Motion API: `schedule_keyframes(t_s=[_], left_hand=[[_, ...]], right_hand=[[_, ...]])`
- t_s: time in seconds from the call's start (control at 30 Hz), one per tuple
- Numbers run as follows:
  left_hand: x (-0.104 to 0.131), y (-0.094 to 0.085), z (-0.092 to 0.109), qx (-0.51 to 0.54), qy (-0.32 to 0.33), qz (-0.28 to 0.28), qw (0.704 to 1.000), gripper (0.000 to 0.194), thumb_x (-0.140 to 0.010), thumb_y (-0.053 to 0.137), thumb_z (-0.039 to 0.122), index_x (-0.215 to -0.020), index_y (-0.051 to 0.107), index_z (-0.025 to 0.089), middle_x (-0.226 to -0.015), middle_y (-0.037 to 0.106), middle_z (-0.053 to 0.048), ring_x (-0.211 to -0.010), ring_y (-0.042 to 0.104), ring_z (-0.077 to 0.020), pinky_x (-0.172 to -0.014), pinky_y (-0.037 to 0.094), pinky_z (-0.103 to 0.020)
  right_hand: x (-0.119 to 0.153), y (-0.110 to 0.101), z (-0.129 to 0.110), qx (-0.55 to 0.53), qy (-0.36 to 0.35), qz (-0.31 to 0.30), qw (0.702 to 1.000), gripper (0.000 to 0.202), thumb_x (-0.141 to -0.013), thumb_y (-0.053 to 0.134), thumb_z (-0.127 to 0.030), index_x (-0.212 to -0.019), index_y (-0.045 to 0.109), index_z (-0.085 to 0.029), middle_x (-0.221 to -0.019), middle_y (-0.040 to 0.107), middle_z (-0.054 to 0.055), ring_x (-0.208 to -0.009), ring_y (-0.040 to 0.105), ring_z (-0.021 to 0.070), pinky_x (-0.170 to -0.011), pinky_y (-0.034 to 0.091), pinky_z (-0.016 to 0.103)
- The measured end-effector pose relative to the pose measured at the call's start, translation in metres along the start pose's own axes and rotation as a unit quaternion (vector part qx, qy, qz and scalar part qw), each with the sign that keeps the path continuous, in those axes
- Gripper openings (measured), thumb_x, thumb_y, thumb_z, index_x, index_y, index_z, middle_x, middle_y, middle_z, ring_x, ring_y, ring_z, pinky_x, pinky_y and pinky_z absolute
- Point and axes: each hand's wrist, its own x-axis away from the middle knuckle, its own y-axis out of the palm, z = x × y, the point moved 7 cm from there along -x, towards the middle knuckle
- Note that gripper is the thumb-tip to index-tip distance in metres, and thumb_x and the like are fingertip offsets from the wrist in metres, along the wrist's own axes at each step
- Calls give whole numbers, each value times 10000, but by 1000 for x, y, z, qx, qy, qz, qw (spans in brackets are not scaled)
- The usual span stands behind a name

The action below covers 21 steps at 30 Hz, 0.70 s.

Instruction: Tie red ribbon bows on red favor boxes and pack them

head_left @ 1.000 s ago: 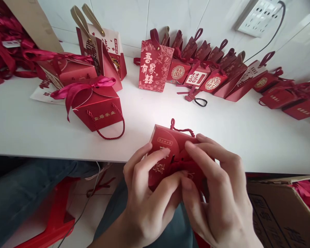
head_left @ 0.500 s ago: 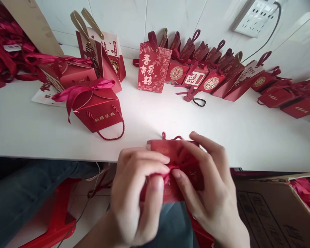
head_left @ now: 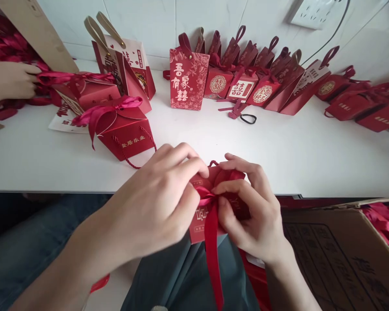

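Right hand (head_left: 253,208) pinches the glossy red satin ribbon (head_left: 212,244) at its knot; left hand (head_left: 167,194) pinches its loop. Red printed folded-card box (head_left: 196,234) sits under both hands. I'd expect light, crushable card, slippery ribbon: I'd grip the knot, steady box by its edges.

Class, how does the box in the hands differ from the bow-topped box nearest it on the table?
The held box is between left hand and right hand; the table box stands on the table. The held box's ribbon is deep red; the table box's bow is pinker. Both boxes are red and ribboned.
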Motion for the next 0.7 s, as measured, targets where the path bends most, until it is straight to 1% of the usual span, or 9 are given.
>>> schedule_keyframes(t_s=[0.13,0.23,0.3,0.37,0.47,0.57,0.63,0.7], left_hand=[[-11,7,-9,72,-31,-80,994,155,-791,406,101,-789,515,210,-1095,569,2,-1000,555,-172,-827,488,-281],[-11,10,-10,111,-45,-123,985,145,-797,424,116,-759,530,208,-1139,568,11,-996,580,-162,-841,498,-273],[-8,9,-10,109,-50,-127,985,157,-812,432,128,-769,560,209,-1165,567,2,-1020,590,-171,-877,499,-285],[-6,7,-11,99,-41,-112,988,167,-817,445,137,-785,590,213,-1193,564,-10,-1046,596,-186,-909,500,-303],[-5,5,-11,86,-10,-88,992,205,-823,445,128,-795,622,227,-1234,558,-12,-1077,601,-196,-923,507,-316],[-4,5,-11,69,6,-82,994,205,-845,458,161,-800,639,247,-1253,561,-6,-1096,603,-209,-902,523,-326],[-3,4,-10,57,6,-77,995,171,-841,492,193,-821,649,257,-1249,566,-11,-1072,618,-217,-873,536,-326],[-2,6,-7,48,4,-85,995,158,-824,517,192,-862,654,261,-1248,562,-16,-1026,635,-208,-837,544,-307]], right_hand=[[0,-1,-1,-15,-15,20,1000,146,-782,504,-27,-812,575,-151,-1062,540,124,-1174,529,251,-978,495,476],[2,-2,-2,-17,-40,23,999,148,-774,521,-10,-815,575,-142,-1073,529,129,-1174,528,261,-937,524,461],[3,-1,-4,-22,-59,10,998,171,-787,518,-3,-857,593,-139,-1117,517,132,-1194,514,270,-925,534,458],[3,1,-5,-38,-76,-10,996,187,-812,510,-2,-877,610,-146,-1147,507,124,-1209,503,274,-922,539,454],[2,2,-6,-65,-90,-25,994,186,-844,507,-9,-831,621,-154,-1125,504,113,-1183,523,267,-914,547,450],[1,1,-5,-74,-87,-18,993,198,-867,505,-23,-812,627,-169,-1088,507,101,-1133,557,253,-884,563,450],[1,0,-4,-76,-82,-4,994,215,-872,498,-23,-811,632,-180,-1069,512,91,-1109,573,246,-868,570,445],[0,-1,-3,-77,-83,12,993,236,-866,488,-7,-802,633,-183,-1048,515,86,-1083,587,236,-855,577,430]])
